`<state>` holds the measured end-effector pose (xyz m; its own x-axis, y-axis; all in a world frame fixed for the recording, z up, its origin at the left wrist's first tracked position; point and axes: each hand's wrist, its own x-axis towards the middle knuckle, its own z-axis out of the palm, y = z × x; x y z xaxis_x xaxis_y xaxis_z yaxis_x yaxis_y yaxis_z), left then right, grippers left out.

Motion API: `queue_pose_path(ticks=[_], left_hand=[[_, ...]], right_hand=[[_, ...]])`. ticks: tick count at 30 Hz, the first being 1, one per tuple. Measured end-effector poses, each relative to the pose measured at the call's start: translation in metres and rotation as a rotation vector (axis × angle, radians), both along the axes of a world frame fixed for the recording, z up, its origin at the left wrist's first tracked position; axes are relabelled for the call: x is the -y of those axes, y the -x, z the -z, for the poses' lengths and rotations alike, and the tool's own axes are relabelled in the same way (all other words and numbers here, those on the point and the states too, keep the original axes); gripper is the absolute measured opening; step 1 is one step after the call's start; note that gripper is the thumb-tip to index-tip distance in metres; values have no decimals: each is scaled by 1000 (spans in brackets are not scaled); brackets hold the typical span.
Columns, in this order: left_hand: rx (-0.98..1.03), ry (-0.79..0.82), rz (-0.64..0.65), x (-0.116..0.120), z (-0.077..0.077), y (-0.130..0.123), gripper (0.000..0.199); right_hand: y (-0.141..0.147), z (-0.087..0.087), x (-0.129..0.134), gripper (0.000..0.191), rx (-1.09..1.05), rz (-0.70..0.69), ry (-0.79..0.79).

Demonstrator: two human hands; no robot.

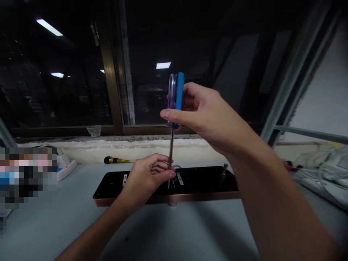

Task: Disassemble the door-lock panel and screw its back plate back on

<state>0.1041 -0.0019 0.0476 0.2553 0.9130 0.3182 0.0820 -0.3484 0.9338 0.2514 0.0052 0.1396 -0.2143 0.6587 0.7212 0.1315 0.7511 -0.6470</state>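
Note:
A screwdriver (171, 146) with a clear and blue handle stands nearly upright over a long black panel with a copper-coloured edge (203, 178). My right hand (205, 108) is closed round the handle, with the thumb laid across its lower part. Lower down, my left hand (144, 177) pinches the shaft between thumb and fingers, just above the panel. The tip points down near the panel's middle; whether it sits in a screw I cannot tell. White labels lie on the black face, and a brass post (224, 170) sticks up at its right end.
Behind the panel lies a black and yellow screwdriver (116, 160). A clear plastic cup (94, 130) sits on the window sill. At left is a white device (66, 168) beside a blurred-out patch; tangled cables (326, 174) and a metal frame (293, 76) are at right.

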Motion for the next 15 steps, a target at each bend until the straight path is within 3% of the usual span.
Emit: queue_pose_path(ticks=[4, 7, 15], left_hand=[[-28, 61, 9, 0, -2, 1, 23], [-97, 138, 108, 0, -6, 4, 30], [-310, 166, 316, -2, -14, 16, 37]], right_hand=[[0, -1, 1, 17, 7, 18, -18], [-1, -2, 0, 17, 4, 17, -11], [-4, -3, 1, 13, -7, 73, -35]])
